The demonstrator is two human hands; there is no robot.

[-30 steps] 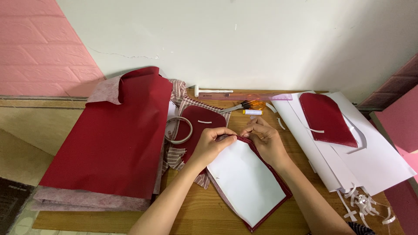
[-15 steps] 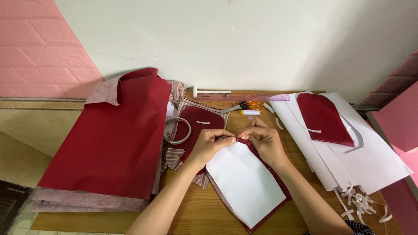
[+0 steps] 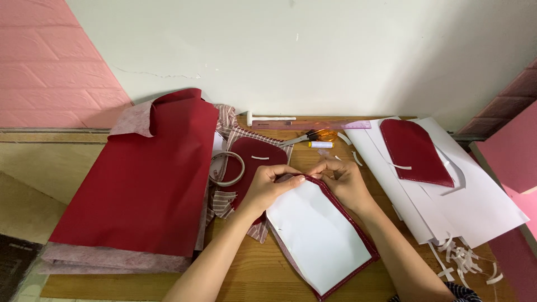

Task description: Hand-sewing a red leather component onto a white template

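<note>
Near the middle of the frame, both hands are meeting at the rounded top end of a white card panel edged with dark red faux leather [image 3: 318,235], which is lying flat on the wooden tabletop [image 3: 251,274] and slanting down toward the lower right. The left hand [image 3: 269,186] is pinching the folded red rim at the panel's upper left edge, fingers curled closed on it. The right hand [image 3: 342,180] is sitting just beside it at the upper right edge, fingertips pressing down on the same rim; the panel's long body is stretching away below both wrists.

Just left of the left hand, a ring of tape [image 3: 227,168] is resting against a second dark red rounded piece [image 3: 251,162]. A large folded sheet of dark red material [image 3: 142,179] is filling the left side. In the upper right, a third red rounded piece [image 3: 415,151] is lying on white paper sheets [image 3: 475,207].
</note>
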